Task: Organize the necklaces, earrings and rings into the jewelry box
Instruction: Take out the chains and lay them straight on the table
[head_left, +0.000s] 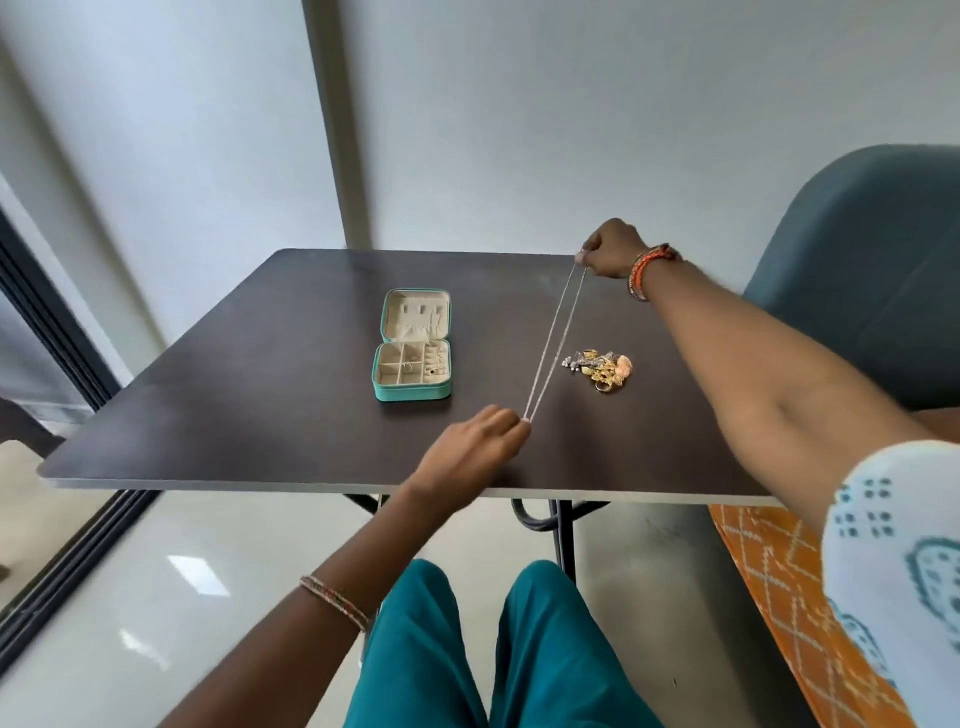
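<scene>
Several small pieces already lie in the compartments of the open jewelry box (412, 345), too small to identify, while a heap of jewelry (602, 368) waits on the table (208, 415). One thin necklace (553, 338) stretches taut above the tabletop, right hand (613, 248) pinching its far end, left hand (480, 434) its near end. Much sorting seemingly remains.

Teal trousers (498, 654), white patterned sleeve (893, 551), beaded bangles (335, 603).

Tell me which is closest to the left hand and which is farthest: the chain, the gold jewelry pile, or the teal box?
1. The chain: pinched in the left hand.
2. Jewelry box: beyond the hand, slightly left.
3. Jewelry pile: off to the right. Box and pile are nearly tied.
</scene>
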